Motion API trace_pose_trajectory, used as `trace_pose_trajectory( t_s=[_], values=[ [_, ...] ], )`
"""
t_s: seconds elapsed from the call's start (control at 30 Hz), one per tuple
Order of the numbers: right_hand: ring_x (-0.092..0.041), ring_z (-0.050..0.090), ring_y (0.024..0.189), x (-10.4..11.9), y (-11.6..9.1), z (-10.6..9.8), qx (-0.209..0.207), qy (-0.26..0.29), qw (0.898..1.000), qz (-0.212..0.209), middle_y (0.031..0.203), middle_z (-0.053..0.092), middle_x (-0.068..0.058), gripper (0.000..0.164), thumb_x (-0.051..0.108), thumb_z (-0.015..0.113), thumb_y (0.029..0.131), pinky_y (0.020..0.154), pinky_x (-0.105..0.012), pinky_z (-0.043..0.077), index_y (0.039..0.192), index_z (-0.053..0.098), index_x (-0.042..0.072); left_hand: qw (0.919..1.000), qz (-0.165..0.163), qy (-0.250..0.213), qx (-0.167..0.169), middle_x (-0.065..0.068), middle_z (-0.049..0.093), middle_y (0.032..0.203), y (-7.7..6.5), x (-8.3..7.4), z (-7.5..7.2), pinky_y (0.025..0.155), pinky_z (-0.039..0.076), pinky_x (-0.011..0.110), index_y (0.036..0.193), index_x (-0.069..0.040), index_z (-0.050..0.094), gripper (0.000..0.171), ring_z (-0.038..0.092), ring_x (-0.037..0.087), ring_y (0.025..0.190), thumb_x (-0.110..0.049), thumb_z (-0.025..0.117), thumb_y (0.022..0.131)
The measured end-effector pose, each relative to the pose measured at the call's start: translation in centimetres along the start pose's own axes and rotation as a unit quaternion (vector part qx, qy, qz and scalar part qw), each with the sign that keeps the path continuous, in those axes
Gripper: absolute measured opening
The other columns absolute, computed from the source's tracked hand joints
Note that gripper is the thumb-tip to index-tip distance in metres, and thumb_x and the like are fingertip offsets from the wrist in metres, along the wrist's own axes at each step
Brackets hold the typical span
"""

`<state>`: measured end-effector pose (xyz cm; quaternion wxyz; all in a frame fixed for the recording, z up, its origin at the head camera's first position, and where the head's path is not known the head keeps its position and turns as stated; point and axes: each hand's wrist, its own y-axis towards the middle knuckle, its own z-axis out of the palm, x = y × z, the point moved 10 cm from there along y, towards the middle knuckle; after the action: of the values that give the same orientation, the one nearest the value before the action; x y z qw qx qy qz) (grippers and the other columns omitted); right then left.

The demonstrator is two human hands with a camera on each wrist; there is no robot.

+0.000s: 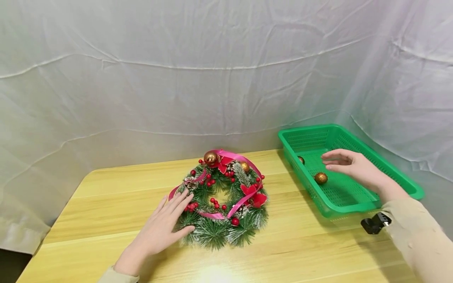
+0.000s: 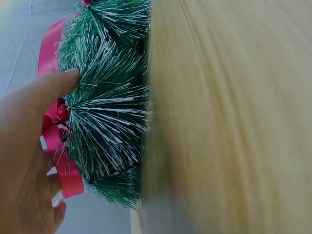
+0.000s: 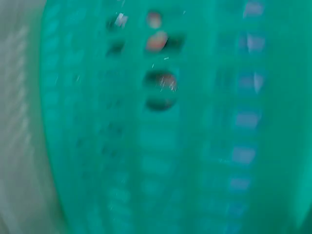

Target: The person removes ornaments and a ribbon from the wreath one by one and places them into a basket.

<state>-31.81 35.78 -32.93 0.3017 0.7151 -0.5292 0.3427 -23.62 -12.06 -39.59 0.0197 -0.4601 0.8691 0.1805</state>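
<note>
The head camera looked forward and down from above the table's (image 1: pixel 106 220) near side, far enough back to take in the left hand (image 1: pixel 164 224), the right hand (image 1: pixel 355 168), the wreath (image 1: pixel 212 232), the green basket (image 1: pixel 348 208) and the pale cloth (image 1: pixel 177 98) behind. The left wrist camera sat low and close beside the wreath, rolled so the tabletop stood upright on the right; it shared that hand and some greenery with the head view. The right wrist camera faced the basket's slotted plastic very closely, blurred, sharing the basket with the head view.
</note>
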Motion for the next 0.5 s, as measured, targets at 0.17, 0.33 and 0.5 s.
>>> trace_pose_trajectory(
  t_s=[0.17,0.33,0.5],
  values=[
    [-0.011,0.057,0.113,2.4,0.4,1.2,-0.002,0.006,1.000,-0.018,0.126,0.061,-0.004,0.043,0.023,0.064,0.093,0.086,-0.018,0.049,0.132,0.053,0.007,1.0000,0.001,0.003,0.000,0.003,0.018,0.158,0.0,0.0,0.0,0.116,0.004,0.047,0.154,-0.021,0.021,0.084,0.021,0.024,0.142,-0.062,0.052,0.088],
    [-0.015,0.055,0.117,4.4,1.1,2.4,-0.004,0.024,0.999,-0.028,0.128,0.059,-0.003,0.043,0.024,0.066,0.092,0.087,-0.019,0.049,0.131,0.055,0.012,1.0000,0.000,0.003,0.000,0.002,0.017,0.159,0.0,0.0,0.0,0.117,0.002,0.045,0.154,-0.021,0.021,0.084,0.021,0.023,0.142,-0.062,0.052,0.088],
    [-0.018,0.056,0.117,6.3,2.0,4.0,0.007,0.050,0.998,-0.043,0.130,0.058,-0.008,0.040,0.023,0.066,0.091,0.088,-0.023,0.050,0.129,0.056,0.013,1.0000,-0.001,0.003,0.001,0.002,0.017,0.159,0.0,0.1,0.0,0.117,0.002,0.045,0.154,-0.021,0.021,0.084,0.021,0.023,0.142,-0.063,0.052,0.088]
  ],
)
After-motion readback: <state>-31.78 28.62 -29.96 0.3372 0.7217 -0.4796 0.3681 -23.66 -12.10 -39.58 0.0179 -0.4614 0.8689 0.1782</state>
